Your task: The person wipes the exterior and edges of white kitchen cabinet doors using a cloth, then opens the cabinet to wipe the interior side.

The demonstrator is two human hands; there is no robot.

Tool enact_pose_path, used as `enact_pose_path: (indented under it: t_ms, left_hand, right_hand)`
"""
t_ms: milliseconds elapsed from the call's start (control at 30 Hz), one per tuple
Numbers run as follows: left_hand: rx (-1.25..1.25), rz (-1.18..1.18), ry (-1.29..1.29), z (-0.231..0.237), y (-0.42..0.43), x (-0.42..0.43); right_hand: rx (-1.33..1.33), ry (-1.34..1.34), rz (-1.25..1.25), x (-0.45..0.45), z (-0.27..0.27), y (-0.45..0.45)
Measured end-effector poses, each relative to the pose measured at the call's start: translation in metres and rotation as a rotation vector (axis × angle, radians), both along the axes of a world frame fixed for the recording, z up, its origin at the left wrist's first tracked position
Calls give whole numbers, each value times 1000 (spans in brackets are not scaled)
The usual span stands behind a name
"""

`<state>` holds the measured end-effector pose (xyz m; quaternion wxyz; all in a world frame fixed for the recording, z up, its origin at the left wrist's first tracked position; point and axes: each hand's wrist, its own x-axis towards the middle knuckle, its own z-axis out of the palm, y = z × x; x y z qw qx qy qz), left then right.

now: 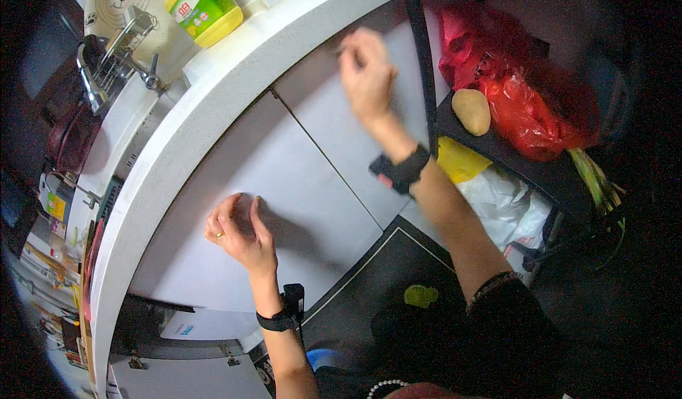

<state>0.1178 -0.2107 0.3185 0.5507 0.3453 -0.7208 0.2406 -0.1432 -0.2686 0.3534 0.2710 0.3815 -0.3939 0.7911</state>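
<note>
My left hand (242, 236) hovers in front of a white cabinet door (213, 170) below the counter. Its thumb and fingers are apart, with nothing visible between them, and it wears a gold-coloured ring. Farther up and to the right is my right hand (370, 77), before the neighbouring white door (341, 117). That hand is blurred with its fingers curled, so whether it holds something small cannot be made out. Each wrist carries a black strap with a small device, the left one (282, 314) and the right one (402, 167).
Along the white counter edge (176, 127) stand a yellow detergent jug (205, 10) and a chrome faucet (90, 79). At right, a potato (472, 112) lies beside a red plastic bag (527, 111) on a dark rack (511, 159). White bags (501, 202) sit below. A dark mat (367, 287) covers the floor.
</note>
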Motion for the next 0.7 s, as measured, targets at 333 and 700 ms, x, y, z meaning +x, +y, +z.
enact_pose_path:
  t_ms: [333,700]
  left_hand:
    - [32,-1,4,-2,2,0]
    - [59,8,-19,-4,3,1]
  right_hand:
    - [250,279,-78,34,-49,18]
    - [867,320,-660,-53,27,-6]
